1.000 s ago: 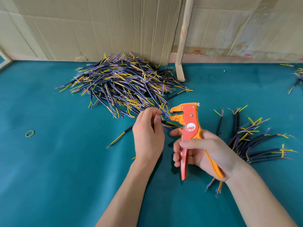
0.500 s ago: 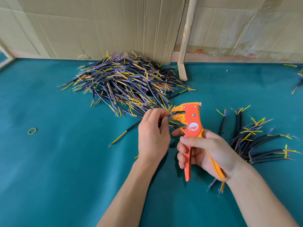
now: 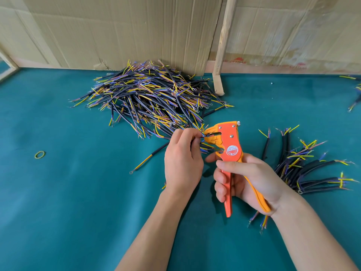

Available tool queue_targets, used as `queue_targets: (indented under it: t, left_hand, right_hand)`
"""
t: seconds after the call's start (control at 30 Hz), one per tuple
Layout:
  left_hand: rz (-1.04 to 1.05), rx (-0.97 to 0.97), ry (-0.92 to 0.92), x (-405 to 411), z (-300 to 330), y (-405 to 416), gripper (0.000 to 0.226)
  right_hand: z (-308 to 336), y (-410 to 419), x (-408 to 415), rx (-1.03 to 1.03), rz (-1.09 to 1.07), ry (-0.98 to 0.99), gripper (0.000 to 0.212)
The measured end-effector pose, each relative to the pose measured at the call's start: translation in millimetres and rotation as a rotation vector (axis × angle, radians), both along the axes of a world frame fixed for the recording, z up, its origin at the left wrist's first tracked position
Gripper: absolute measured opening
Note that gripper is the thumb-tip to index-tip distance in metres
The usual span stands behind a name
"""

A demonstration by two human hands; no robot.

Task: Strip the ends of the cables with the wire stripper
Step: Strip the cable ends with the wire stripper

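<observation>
Step in hand: left hand (image 3: 182,165) is feeding 1 thin wire end (image 3: 207,136) into the mouth of the wire stripper (image 3: 228,145), which is hovering above the teal table (image 3: 78,202).
Left grip: thumb and forefinger are pinching the wire just beside the tool's head; the rest of that cable is hiding behind the hand.
Right grip: right hand (image 3: 248,178) is wrapping closed around both orange handles, which are standing apart, so by my judgement the squeeze is not yet happening.
Next move: seating the end in the slot, then squeezing the handles firmly while the left hand is keeping the wire from sliding out.
Cable look: short black-sheathed lengths are fanning out into yellow, blue and pinkish cores; some are ending in small ring terminals.
Where the cables are lying: big pile (image 3: 152,102) is sitting behind the hands near the cardboard wall (image 3: 117,30); smaller bunch (image 3: 304,165) is lying to the right; 1 loose cable (image 3: 150,158) is resting left of the hands.
</observation>
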State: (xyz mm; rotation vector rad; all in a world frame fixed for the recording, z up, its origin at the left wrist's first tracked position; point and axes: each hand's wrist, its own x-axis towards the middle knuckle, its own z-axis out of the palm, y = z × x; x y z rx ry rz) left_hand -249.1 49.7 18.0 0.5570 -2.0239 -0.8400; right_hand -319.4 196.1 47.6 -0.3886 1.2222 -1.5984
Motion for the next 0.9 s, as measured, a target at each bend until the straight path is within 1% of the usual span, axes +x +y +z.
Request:
queue_targets:
  t: [0.2,0.37,0.53,0.7,0.8,0.9]
  left_hand:
    - [0.013,0.004,0.004,0,0,0,0.012]
    - [0.014,0.004,0.0,0,-1,0,0.013]
    - [0.024,-0.003,0.004,-1,-1,0,0.012]
    - [0.025,0.023,0.028,-1,-1,0,0.012]
    - [0.026,0.078,0.051,-2,-1,-1,0.012]
    - [0.027,0.094,0.044,-2,-1,-1,0.013]
  right_hand:
    - [0,0,1,0.007,0.004,0.01,0.033]
    - [0,-1,2,0.007,0.001,0.002,0.026]
    - [0,-2,3,0.004,-0.009,-0.013,0.026]
    - [-1,-5,7,0.007,-0.05,-0.017,0.027]
    - [-4,-11,9,0.004,-0.121,0.015,0.021]
    - [-3,-12,9,0.012,-0.139,0.03,0.03]
